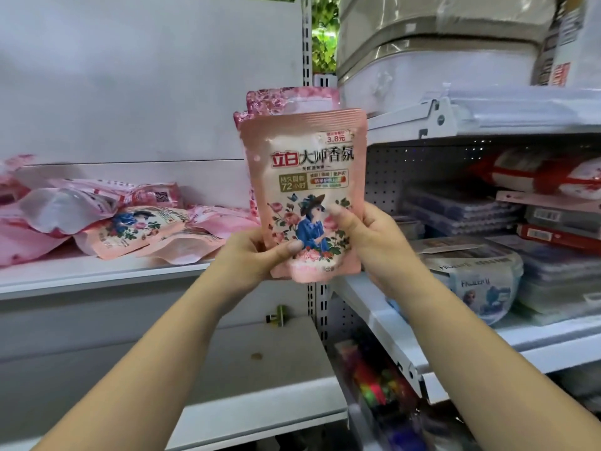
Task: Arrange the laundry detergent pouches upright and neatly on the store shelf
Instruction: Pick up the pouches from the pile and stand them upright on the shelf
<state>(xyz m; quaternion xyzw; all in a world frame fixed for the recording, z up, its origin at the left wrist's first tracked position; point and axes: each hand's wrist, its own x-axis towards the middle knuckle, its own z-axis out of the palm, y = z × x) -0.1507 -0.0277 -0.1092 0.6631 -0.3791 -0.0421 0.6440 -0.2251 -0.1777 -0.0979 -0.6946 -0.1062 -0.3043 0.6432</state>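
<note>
I hold a small stack of pink detergent pouches upright in front of the shelf's right end, printed front facing me. My left hand grips the lower left corner and my right hand grips the lower right edge. At least one more pouch sticks up behind the front one. Several other pink pouches lie flat in a loose heap on the white shelf to the left.
A slotted white upright divides this bay from the right one. There, shelves carry clear plastic containers, flat boxes and bagged bedding on top. A lower white shelf holds a small green item.
</note>
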